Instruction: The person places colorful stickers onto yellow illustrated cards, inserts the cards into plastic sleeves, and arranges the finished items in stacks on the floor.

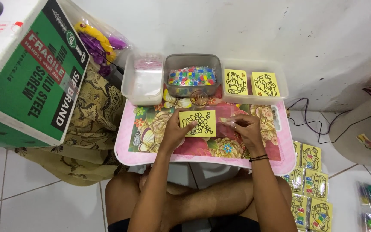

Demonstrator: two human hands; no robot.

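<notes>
Beside the knee, about six yellow packs [309, 182] lie on the floor. One yellow card [198, 123] with a black flower outline sits on the pink surface [202, 157], gripped at its edge by the left hand [174, 131]; the right hand [246, 129], fingers pinched narrow, touches its right side. Beyond stand three tubs [254, 81], one holding two car cards [250, 83].

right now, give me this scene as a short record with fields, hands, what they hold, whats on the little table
left hand: holds the yellow card by its left edge
right hand: fingers pinched together at the card's right edge; what they pinch is too small to tell
surface: pink floral table
behind card: small glass cup
back row: clear tub, grey tub of coloured bits, tray with two yellow cards
floor right: row of packaged cards
left side: green cardboard box
</notes>
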